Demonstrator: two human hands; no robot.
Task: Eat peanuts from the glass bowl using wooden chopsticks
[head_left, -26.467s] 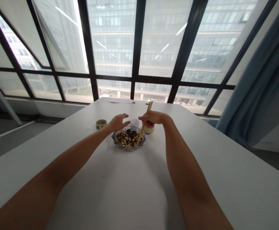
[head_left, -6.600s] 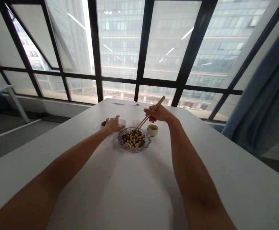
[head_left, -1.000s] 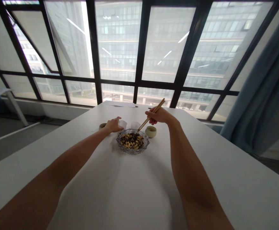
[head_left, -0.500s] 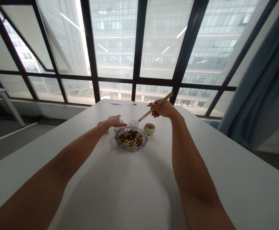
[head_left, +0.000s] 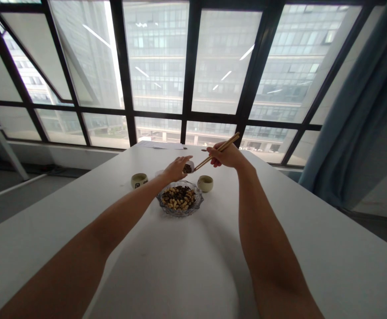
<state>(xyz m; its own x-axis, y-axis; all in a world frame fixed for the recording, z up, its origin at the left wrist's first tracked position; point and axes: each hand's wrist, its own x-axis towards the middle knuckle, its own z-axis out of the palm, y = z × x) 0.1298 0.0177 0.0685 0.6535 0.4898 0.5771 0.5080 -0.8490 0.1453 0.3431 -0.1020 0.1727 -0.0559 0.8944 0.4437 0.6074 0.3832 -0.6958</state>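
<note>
My left hand (head_left: pixel 177 168) is closed round a small clear cup (head_left: pixel 189 167), tipped so that dark seeds show in its mouth. In my right hand (head_left: pixel 226 155) is a pair of wooden chopsticks (head_left: pixel 218 149), their tips at the cup's right edge. Just below the left hand stands a scalloped glass bowl (head_left: pixel 180 212), filled with peanuts (head_left: pixel 172 203) and dark seeds (head_left: pixel 179 192). A pale green cup (head_left: pixel 205 183) sits to the bowl's right. Behind my left wrist, another clear cup (head_left: pixel 159 173) is partly hidden.
A second pale green cup (head_left: pixel 138 180) with dark markings is left of my left forearm. White papers (head_left: pixel 162 145) lie at the far end of the white table (head_left: pixel 280 212). Windows stand beyond it, and a blue curtain (head_left: pixel 349 128) hangs at right.
My left hand has moved right and taken hold of the clear cup, which is now tilted with its seeds showing. The left pale green cup is uncovered. The chopsticks stay near the cup.
</note>
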